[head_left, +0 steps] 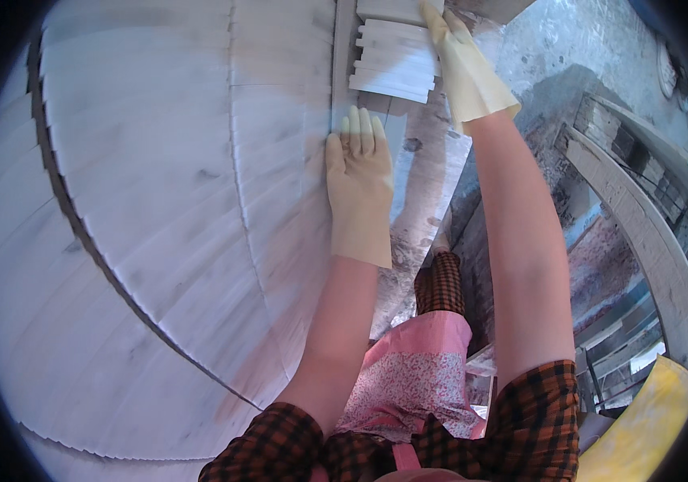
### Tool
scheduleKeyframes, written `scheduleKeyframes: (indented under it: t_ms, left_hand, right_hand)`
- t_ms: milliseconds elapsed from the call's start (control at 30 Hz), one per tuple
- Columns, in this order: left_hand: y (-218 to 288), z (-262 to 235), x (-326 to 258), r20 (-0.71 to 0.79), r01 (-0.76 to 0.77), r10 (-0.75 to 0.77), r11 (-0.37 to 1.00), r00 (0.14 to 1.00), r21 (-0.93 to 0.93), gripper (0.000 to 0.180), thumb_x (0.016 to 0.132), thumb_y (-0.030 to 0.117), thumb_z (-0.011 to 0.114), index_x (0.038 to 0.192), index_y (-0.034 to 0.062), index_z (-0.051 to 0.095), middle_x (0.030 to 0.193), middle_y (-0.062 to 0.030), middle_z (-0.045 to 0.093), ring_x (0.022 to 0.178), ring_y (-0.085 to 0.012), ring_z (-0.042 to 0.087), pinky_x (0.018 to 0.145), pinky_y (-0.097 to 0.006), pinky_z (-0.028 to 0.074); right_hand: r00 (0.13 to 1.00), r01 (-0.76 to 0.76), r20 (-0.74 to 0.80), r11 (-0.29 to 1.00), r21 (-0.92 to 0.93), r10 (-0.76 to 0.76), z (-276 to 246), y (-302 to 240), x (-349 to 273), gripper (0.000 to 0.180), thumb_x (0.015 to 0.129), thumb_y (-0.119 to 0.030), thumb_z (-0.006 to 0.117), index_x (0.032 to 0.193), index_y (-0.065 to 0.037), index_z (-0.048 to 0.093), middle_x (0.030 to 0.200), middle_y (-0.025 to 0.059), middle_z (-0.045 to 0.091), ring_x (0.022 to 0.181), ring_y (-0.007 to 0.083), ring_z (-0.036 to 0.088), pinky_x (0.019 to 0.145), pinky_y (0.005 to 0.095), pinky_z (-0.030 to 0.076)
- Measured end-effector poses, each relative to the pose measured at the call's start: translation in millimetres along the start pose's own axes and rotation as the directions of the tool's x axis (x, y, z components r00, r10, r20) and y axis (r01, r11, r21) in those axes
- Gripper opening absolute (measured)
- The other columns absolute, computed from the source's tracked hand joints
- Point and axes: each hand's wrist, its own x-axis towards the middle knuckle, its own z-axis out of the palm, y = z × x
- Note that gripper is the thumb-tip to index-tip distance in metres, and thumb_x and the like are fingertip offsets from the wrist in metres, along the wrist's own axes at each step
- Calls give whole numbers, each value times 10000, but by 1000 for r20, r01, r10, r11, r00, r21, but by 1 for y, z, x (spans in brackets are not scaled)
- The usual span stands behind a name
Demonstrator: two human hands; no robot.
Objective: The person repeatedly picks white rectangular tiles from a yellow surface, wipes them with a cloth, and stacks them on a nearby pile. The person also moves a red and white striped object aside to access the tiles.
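My left hand (362, 181), in a pale cream rubber glove, is open with its palm turned up and its fingers stretched away from me. Its fingertips lie just short of a small stack of white slat-like pieces (396, 60), whose ends are uneven. On the stack's right side is my right hand (466, 68), gloved alike, its fingers extended along the edge of the pieces near the top of the picture. Whether it presses on them, I cannot tell. Left of both hands spreads a large surface of closely packed pale slats (151, 161) in long rows.
A narrow stained ledge (424, 153) runs beneath the hands. Curved-looking pale boards (641, 217) stand at the right above a littered floor. A yellow sheet or bag (641, 426) lies at the lower right. Wet-looking concrete floor (577, 40) shows at the upper right.
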Motion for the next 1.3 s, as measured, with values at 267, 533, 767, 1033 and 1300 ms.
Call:
scheduleKeyframes:
  t_ms: [267, 533, 767, 1033, 1300]
  left_hand:
    - [-13, 23, 5, -228, -112, 102, 993, 968, -33, 210, 1086, 196, 522, 1084, -14, 528, 1301, -168, 619, 1316, -286, 561, 1179, -468, 439]
    - [-15, 11, 2, -167, -135, 126, 990, 978, -39, 443, 1053, 123, 591, 1442, -31, 448, 1487, -131, 513, 1420, -261, 464, 1208, -427, 419]
    - [-16, -2, -15, -56, -144, 151, 984, 987, 109, 494, 1046, 134, 611, 1464, -46, 421, 1476, -124, 499, 1385, -264, 476, 1209, -419, 423]
    - [-6, -16, -43, 1, -127, 131, 966, 991, 226, 518, 1077, 193, 558, 1493, -62, 384, 1561, -134, 427, 1449, -265, 416, 1250, -413, 362]
    - [-9, -24, -34, -78, -154, 187, 937, 979, 312, 468, 1086, 228, 540, 1438, -70, 456, 1449, -140, 558, 1362, -257, 512, 1215, -408, 389]
  right_hand:
    - [991, 56, -117, 995, -76, -65, 11, -4, 2, 609, 971, -274, 613, 1463, 56, 469, 1417, 277, 563, 1353, 406, 510, 1152, 433, 378]
    - [697, 680, 86, 619, -392, -712, 43, -74, -21, 527, 945, -154, 600, 1393, 105, 500, 1363, 302, 569, 1306, 448, 525, 1137, 495, 394]
    - [721, 655, 98, 627, -421, -687, 72, -51, -23, 543, 998, -161, 526, 1430, 157, 446, 1446, 334, 506, 1414, 464, 428, 1203, 470, 339]
    - [742, 652, 135, 660, -373, -657, 72, -46, -48, 566, 907, -138, 609, 1415, 75, 481, 1418, 290, 535, 1347, 419, 499, 1132, 459, 407]
    - [688, 656, 207, 474, -587, -696, 69, -36, -43, 582, 906, -149, 605, 1411, 107, 474, 1425, 286, 541, 1400, 419, 456, 1195, 510, 327]
